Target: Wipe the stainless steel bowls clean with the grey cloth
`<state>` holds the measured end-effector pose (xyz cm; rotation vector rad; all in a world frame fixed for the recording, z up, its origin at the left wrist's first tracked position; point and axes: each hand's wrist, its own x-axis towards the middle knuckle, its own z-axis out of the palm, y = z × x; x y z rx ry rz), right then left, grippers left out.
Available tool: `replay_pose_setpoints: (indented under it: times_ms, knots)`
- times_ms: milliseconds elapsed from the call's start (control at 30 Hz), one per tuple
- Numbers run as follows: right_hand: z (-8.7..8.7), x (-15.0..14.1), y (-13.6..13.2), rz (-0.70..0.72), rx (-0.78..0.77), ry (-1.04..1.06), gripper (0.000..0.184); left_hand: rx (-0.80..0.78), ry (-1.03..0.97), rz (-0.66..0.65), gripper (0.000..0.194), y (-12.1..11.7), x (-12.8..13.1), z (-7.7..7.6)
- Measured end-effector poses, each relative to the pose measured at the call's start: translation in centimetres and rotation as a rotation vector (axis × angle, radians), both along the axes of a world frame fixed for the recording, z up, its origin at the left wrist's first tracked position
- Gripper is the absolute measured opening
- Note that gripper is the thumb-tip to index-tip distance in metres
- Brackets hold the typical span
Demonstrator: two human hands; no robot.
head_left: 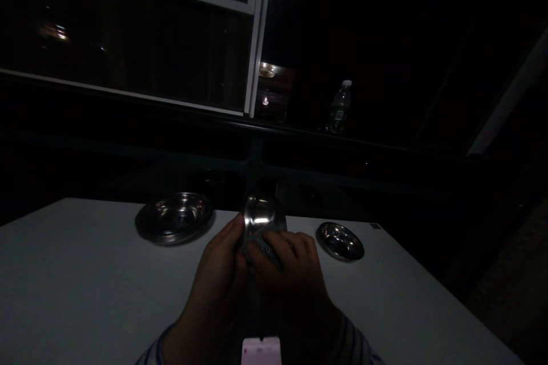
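Note:
A shiny metal bowl (262,214) is held up over the near middle of the white table, tilted on its side. Around its left edge my left hand (220,262) is closed. My right hand (291,265) presses a dark checked cloth (269,251) against the bowl's near side, fingers bent over it. Dim light hides most of the cloth and where my fingertips end. To the left rests a stack of metal bowls (174,218). A single shallow metal bowl (340,241) lies to the right.
The white table (107,285) spans the foreground, its far edge just beyond the bowls. A lit phone (261,351) is at the bottom, below my hands. Behind the table, a plastic bottle (339,108) stands on the ledge beside a window frame (257,34).

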<state>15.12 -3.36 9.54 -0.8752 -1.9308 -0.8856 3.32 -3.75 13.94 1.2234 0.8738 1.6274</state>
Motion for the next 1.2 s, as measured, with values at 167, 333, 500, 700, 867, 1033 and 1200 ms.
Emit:
replay_pose_setpoints:
  times_ms: [167,333,500,700,867,1033,1200]
  knots:
    - [0.6,0.5,0.0,-0.059,0.011,0.024,0.022,0.092,0.131,-0.054,0.027,0.0,0.0,-1.6]
    - [1.4,1.2,0.0,-0.098,-0.077,0.102,0.025,0.085,0.184,-0.139,0.030,0.7,0.9,-3.5]
    - [1.8,1.9,0.0,-0.070,-0.185,0.133,0.027,0.096,0.311,-0.152,0.031,0.5,1.1,-3.6]
    - [1.4,1.4,0.0,-0.039,-0.133,0.083,0.024,0.123,0.320,-0.075,0.034,0.2,0.6,-2.4]
    - [0.7,0.4,0.1,-0.022,-0.047,0.016,0.020,0.088,0.249,0.033,0.035,-0.4,-0.3,-1.4]
    - [0.4,0.1,0.0,-0.009,-0.015,0.001,0.017,-0.032,0.154,0.090,0.037,-0.6,-0.5,-1.3]
    - [1.1,0.9,-0.4,-0.059,-0.019,0.021,0.023,-0.092,0.064,0.057,0.021,-0.7,0.5,-1.2]
